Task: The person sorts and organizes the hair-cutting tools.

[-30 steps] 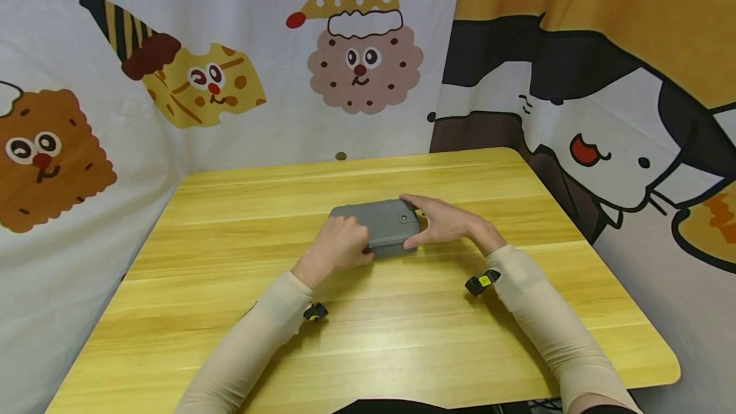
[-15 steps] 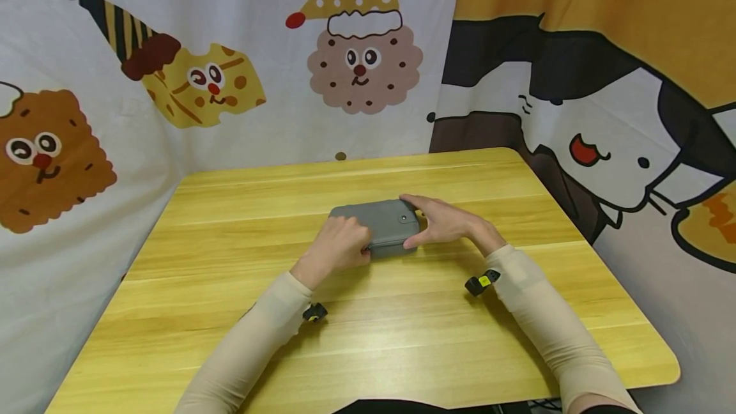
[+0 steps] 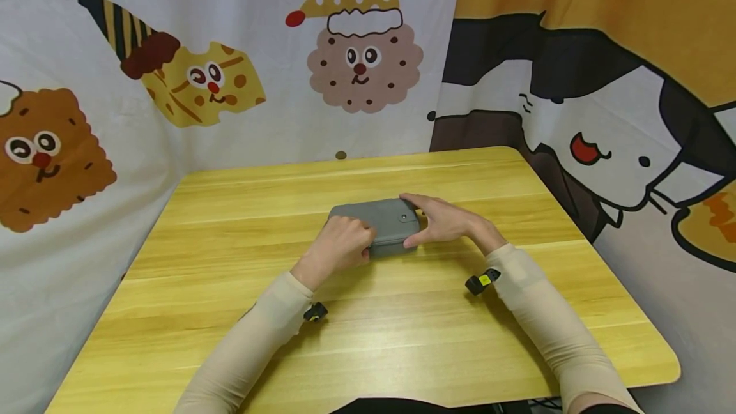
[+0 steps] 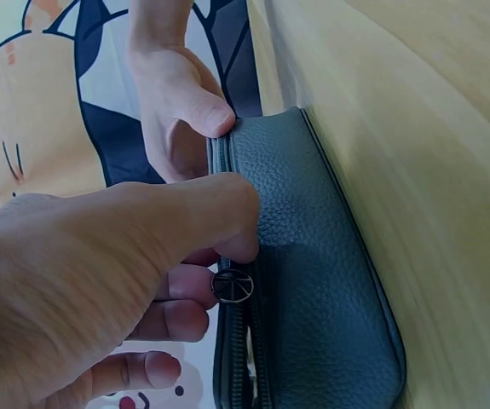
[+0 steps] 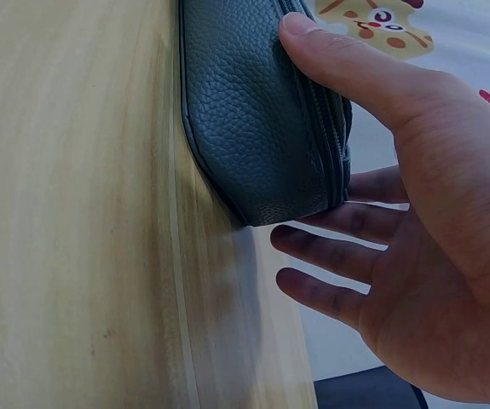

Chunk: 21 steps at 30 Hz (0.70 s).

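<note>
A grey pebbled-leather zip pouch (image 3: 385, 219), with a snap tab at its right end, lies on the wooden table. My left hand (image 3: 342, 241) is at its near side, thumb and index finger pinching at the zipper. Just below those fingers in the left wrist view hangs a round metal zipper charm (image 4: 232, 286). The zipper teeth (image 4: 249, 358) stand parted toward the pouch's left end. My right hand (image 3: 445, 219) holds the right end, thumb on the near zipper edge and index finger at the far side; its other fingers (image 5: 330, 256) are spread off the pouch.
The yellow wood-grain table (image 3: 402, 324) extends around the pouch on all sides. Cartoon-printed curtains (image 3: 230, 139) hang behind it and to the right. A small black wrist camera (image 3: 315, 312) sits on the left sleeve and another wrist camera (image 3: 482, 282) on the right.
My left hand has slid slightly to the right along the pouch's near edge. The right hand and the pouch have stayed nearly in place.
</note>
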Motion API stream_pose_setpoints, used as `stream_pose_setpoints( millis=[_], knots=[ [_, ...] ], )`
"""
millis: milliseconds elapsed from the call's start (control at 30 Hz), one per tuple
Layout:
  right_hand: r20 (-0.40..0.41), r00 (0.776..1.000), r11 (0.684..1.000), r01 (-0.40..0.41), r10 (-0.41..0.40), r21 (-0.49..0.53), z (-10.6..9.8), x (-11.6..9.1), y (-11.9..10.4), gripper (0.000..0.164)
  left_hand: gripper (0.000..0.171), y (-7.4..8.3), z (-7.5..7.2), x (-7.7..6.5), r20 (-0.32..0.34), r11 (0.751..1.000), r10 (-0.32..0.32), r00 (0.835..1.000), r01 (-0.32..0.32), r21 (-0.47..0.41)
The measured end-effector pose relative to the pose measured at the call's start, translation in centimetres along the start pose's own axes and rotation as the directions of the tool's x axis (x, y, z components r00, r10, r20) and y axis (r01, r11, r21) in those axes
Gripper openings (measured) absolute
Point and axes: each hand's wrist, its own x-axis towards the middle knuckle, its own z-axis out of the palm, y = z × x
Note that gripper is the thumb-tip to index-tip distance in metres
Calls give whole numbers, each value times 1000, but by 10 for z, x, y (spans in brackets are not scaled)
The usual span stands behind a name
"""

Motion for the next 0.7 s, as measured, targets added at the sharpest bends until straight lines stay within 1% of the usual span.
stream_pose_setpoints(
  millis=[100, 200, 267, 333, 400, 500, 600, 700],
  knots=[
    [-3, 1000, 1000, 0, 0, -2, 0, 0, 0, 123, 26, 1, -2, -1, -4, 1000, 5, 1000, -5, 14],
    [-2, 1000, 1000, 1, -1, -2, 0, 0, 0, 123, 25, 1, -4, -1, 14, 1000, -2, 1000, 2, -6],
    [1, 1000, 1000, 1, -1, 0, 0, -1, 0, 123, 29, 0, -7, -1, 38, 998, -11, 999, 13, -55],
    [2, 1000, 1000, 1, -1, 2, 0, -1, 0, 124, 37, -1, -9, -1, 72, 992, -19, 997, 28, -122],
    [2, 1000, 1000, 1, -1, 3, 0, -1, 0, 123, 46, -2, -11, -1, 103, 981, -25, 994, 45, -188],
    [-3, 1000, 1000, 2, -2, -1, 0, -1, 1, 123, 52, -3, -14, -1, 134, 965, -32, 991, 65, -253],
    [-10, 1000, 1000, 2, -2, -8, 1, -1, 2, 123, 48, -3, -17, -2, 150, 958, -46, 988, 86, -272],
    [-17, 1000, 1000, 0, 0, -11, 1, 1, 3, 122, 39, -1, -19, -3, 170, 954, -66, 983, 112, -278]
  ],
)
